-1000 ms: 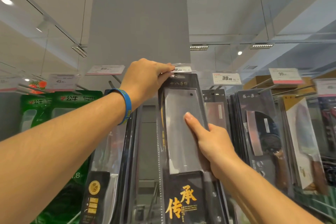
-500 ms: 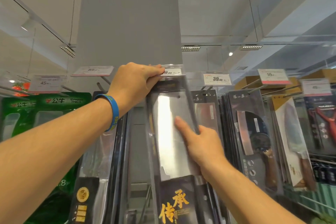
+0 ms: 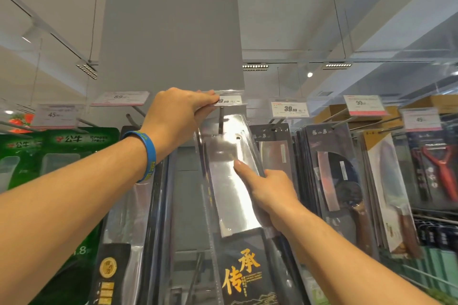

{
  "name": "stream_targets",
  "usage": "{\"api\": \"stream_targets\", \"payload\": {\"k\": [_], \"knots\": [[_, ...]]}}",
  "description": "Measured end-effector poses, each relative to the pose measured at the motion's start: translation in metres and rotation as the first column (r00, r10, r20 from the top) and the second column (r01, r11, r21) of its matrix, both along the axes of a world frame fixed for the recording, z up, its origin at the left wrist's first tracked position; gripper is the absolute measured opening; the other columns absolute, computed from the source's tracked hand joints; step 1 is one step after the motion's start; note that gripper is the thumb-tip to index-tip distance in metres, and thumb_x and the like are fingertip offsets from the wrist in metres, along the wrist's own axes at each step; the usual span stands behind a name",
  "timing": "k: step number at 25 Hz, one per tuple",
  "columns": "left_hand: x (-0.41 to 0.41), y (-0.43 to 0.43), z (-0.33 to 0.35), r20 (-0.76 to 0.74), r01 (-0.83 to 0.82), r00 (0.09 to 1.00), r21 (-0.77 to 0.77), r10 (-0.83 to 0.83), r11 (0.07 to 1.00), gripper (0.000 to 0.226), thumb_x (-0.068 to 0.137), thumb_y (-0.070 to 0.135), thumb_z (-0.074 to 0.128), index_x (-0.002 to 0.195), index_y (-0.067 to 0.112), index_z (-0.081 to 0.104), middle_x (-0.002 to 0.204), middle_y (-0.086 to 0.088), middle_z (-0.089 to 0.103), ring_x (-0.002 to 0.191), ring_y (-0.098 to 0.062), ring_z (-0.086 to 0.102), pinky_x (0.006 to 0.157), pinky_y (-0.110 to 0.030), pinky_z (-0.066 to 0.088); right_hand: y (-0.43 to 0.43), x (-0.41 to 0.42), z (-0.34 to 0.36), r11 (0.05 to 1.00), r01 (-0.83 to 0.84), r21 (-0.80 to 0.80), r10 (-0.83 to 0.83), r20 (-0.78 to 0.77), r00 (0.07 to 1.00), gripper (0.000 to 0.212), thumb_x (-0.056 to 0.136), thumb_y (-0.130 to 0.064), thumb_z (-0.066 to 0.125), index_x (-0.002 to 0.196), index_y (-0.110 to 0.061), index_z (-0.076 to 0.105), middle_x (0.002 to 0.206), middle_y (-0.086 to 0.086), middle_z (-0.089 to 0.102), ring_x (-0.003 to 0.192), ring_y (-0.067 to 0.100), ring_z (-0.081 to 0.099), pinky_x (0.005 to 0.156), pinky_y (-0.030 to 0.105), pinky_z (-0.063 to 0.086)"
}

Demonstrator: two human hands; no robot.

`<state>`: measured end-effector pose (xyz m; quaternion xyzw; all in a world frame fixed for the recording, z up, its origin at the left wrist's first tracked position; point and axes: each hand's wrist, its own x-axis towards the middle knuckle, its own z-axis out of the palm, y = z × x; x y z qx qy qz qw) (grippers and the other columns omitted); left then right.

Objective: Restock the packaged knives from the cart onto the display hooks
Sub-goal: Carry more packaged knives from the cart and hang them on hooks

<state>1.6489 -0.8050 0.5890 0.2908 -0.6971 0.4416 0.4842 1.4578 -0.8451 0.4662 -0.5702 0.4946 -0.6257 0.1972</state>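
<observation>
Head view: our left hand [image 3: 178, 116] pinches the price tag [image 3: 231, 101] above the hook [image 3: 221, 122]; below it, our right hand [image 3: 270, 190] grips the packaged knife [image 3: 229, 195].

shop | price tags [image 3: 289, 107] | packaged knives [image 3: 332, 171] on hooks [image 3: 333, 114]

L arm up from 8 o'clock, blue wristband [image 3: 148, 153] on wrist. L hand [image 3: 178, 111] knuckles up, fingers curled over price tag [image 3: 231, 101] end, thumb beneath. R arm up from 5 o'clock. R hand [image 3: 269, 192] grips knife pack [image 3: 230, 205] at its 3 o'clock edge, index straight, flat on pack face, pointing 11 o'clock.
</observation>
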Motion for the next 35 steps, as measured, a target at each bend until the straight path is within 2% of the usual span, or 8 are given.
{"api": "stream_targets", "payload": {"k": [5,15,19,22,26,29,32,35], "knots": [[0.001,-0.002,-0.001,0.006,-0.040,0.999,0.062,0.039,0.997,0.028,0.100,0.032,0.055,0.125,0.029,0.068,0.133,0.010,0.061,0.125,-0.011,0.057,0.100,-0.031,0.047,-0.035,0.013,0.007,0.993,0.073,0.091,-0.069,-0.040,0.997,0.108,0.071,-0.088,0.060,0.142,-0.007,0.051,0.128,0.016,0.066,0.108,0.037,0.065,0.093,0.048,0.056],[0.008,-0.005,-0.038,0.057,-0.105,0.993,0.104,0.099,0.989,0.059,0.097,0.028,0.056,0.152,0.020,0.036,0.160,0.000,0.031,0.147,-0.019,0.029,0.114,-0.038,0.037,-0.062,0.021,-0.001,0.979,0.092,0.183,-0.060,-0.171,0.983,0.105,0.085,-0.083,0.045,0.155,-0.006,0.034,0.158,0.013,0.041,0.139,0.036,0.046,0.109,0.043,0.039],[0.024,-0.007,-0.107,-0.156,0.208,0.972,0.215,-0.177,0.954,0.055,0.094,0.034,0.056,0.147,0.030,0.043,0.153,0.007,0.041,0.137,-0.012,0.039,0.109,-0.027,0.034,-0.042,0.011,-0.045,0.953,0.148,0.265,-0.095,-0.202,0.975,0.081,0.099,-0.072,0.024,0.122,-0.006,0.064,0.122,0.015,0.068,0.102,0.027,0.062,0.081,0.035,0.042],[0.020,-0.017,-0.189,-0.325,0.393,0.904,0.378,-0.278,0.838,0.036,0.090,0.034,0.056,0.125,0.032,0.062,0.111,0.016,0.068,0.100,-0.005,0.063,0.089,-0.030,0.052,0.000,-0.012,-0.105,0.980,0.152,0.129,-0.139,-0.104,0.985,0.048,0.099,-0.063,0.043,0.092,-0.021,0.065,0.096,0.002,0.072,0.084,0.021,0.064,0.073,0.037,0.047],[-0.030,-0.020,-0.302,-0.425,0.568,0.823,0.595,-0.377,0.568,0.015,0.088,0.037,0.062,0.090,0.028,0.073,0.059,0.009,0.063,0.049,0.000,0.049,0.056,-0.026,0.045,0.099,-0.068,-0.198,0.976,0.219,0.009,-0.219,0.029,0.975,0.021,0.098,-0.031,0.066,0.081,-0.022,0.073,0.079,0.000,0.075,0.061,0.010,0.067,0.054,0.016,0.045],[-0.079,0.013,-0.401,-0.548,0.670,0.705,0.723,-0.450,0.169,0.027,0.090,0.045,0.053,0.081,0.029,0.074,0.055,0.007,0.061,0.043,0.003,0.049,0.047,-0.019,0.041,0.200,-0.099,-0.290,0.923,0.350,0.162,-0.361,0.044,0.931,0.019,0.100,-0.025,0.063,0.086,-0.029,0.074,0.081,-0.003,0.076,0.061,0.010,0.067,0.052,0.015,0.045],[-0.122,0.069,-0.518,-0.627,0.549,0.670,0.779,-0.398,-0.303,0.023,0.098,0.018,0.059,0.085,0.028,0.075,0.064,0.006,0.069,0.044,-0.003,0.055,0.049,-0.012,0.044,0.316,-0.111,-0.396,0.759,0.484,0.437,-0.559,0.055,0.827,0.020,0.102,-0.018,0.059,0.088,-0.023,0.073,0.084,-0.001,0.076,0.061,0.015,0.068,0.052,0.020,0.047],[-0.161,0.131,-0.611,-0.608,0.338,0.711,0.736,-0.354,-0.586,0.022,0.099,0.018,0.057,0.089,0.025,0.074,0.069,0.002,0.070,0.046,-0.006,0.057,0.046,-0.011,0.042,0.434,-0.100,-0.478,0.526,0.517,0.675,-0.754,0.090,0.650,0.018,0.104,-0.019,0.056,0.094,-0.015,0.070,0.085,0.000,0.075,0.060,0.014,0.066,0.052,0.020,0.045]]}}
